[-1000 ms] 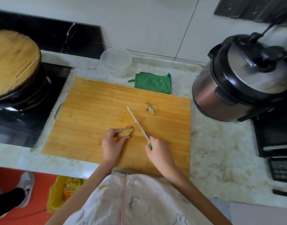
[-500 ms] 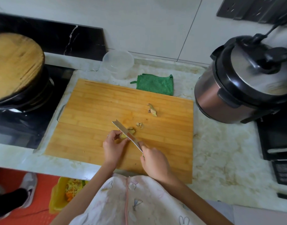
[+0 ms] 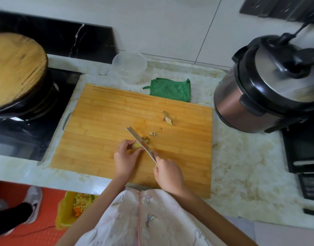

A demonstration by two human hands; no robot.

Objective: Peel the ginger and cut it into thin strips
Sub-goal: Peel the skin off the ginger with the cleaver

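Ginger lay near the board's centre, pinched by the left grip. The right grip was curled round the knife, tip toward 11 o'clock. Peeling appeared underway; the next move probably called for turning the piece.

Cream-pink top — printed with small rabbits and an umbrella, a pink strip running down its front — covers the torso. The left forearm and right forearm are bare — a thin ring on the left hand.
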